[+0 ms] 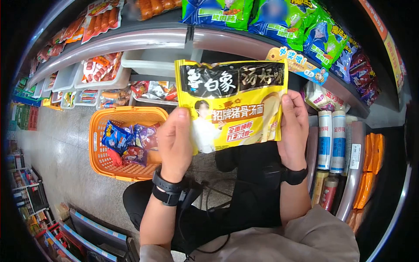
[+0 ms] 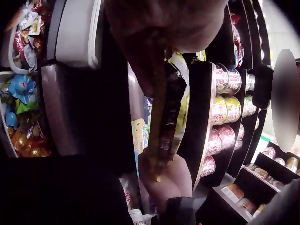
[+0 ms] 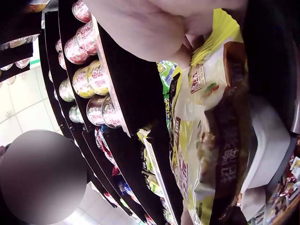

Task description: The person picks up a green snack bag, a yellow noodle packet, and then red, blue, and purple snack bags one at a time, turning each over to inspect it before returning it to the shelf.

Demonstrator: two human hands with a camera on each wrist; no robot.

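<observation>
A yellow and black packet of instant noodles (image 1: 235, 102) is held up in front of the body, its printed face toward the head camera. My left hand (image 1: 175, 137) grips its left edge, thumb on the front. On the opposite edge my right hand (image 1: 292, 131) pinches the packet, thumb likewise in front. The left wrist view shows the packet (image 2: 169, 112) nearly edge-on, with the right hand (image 2: 166, 176) at its far end. In the right wrist view the crinkled packet (image 3: 206, 136) hangs beneath the right hand (image 3: 145, 28).
An orange basket (image 1: 98, 126) with several snack bags stands on the floor at left. Green snack bags (image 1: 279, 22) line the shelf above. White bins (image 1: 144, 61) sit under the shelf edge. Wrapped noodle bundles (image 1: 324, 139) stand at right. Cup noodles (image 3: 89, 79) fill another shelf.
</observation>
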